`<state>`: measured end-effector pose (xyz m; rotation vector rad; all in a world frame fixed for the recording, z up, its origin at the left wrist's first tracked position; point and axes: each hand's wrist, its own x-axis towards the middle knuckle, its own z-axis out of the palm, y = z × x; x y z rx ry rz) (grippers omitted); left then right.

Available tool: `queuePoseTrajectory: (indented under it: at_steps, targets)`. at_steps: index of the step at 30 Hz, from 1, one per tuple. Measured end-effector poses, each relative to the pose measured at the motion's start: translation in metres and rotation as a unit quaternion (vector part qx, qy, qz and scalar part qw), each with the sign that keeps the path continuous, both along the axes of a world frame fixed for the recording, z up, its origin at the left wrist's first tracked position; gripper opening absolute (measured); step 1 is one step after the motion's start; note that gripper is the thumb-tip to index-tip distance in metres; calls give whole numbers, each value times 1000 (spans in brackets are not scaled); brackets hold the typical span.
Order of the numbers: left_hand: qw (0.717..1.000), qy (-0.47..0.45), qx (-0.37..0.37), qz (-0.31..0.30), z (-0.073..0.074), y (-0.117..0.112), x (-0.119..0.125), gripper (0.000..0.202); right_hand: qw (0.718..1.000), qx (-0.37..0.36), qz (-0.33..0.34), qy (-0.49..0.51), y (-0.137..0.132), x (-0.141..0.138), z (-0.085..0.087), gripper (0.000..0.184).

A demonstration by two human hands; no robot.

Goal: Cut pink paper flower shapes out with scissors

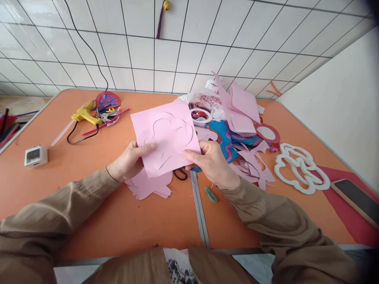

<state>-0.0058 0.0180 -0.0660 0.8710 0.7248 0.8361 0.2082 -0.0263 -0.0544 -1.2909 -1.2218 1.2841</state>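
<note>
A square pink sheet [171, 136] is held up over the middle of the table, tilted toward me, with curved outlines on its face that look scored or partly cut. My left hand [132, 157] grips its left lower edge, thumb on top. On the right lower corner my right hand [211, 159] pinches it the same way. Below the sheet lie pink cut-out shapes [151, 185], partly covered by it. The dark handle of what looks like scissors [180, 174] shows under its lower edge. A small green clip-like piece [210, 194] lies near my right wrist.
At the left are a yellow glue gun [84, 113] with its cord and a white charger [36, 156]. Pink scraps [254, 165], folded pink sheets [241, 106] and a blue patterned cloth [220, 136] crowd the right. White cloud-shaped outlines [300, 169] and a phone [357, 197] lie farther right.
</note>
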Motion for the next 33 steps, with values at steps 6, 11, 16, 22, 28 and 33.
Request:
queuePoseTrajectory:
  at_steps: [6,11,16,22,28,33]
  targets:
    - [1000,8,1,-3,1,17,-11,40,1000,-13,-6,4,1,2,-5,28]
    - [999,39,15,28,2,15,-9,23,1000,-9,3,10,2,2,-4,29]
    - [999,28,22,3,0,15,-11,26,1000,-11,1,1,2,1,-3,29]
    - [998,23,11,-51,0,13,-10,34,1000,-8,1,-8,2,2,-3,26]
    - [998,-2,-17,-52,-2,11,-9,30,1000,-1,0,-9,1,2,-3,24]
    - [997,-25,-33,-69,-8,7,-6,39,1000,9,-1,-13,2,2,-5,26]
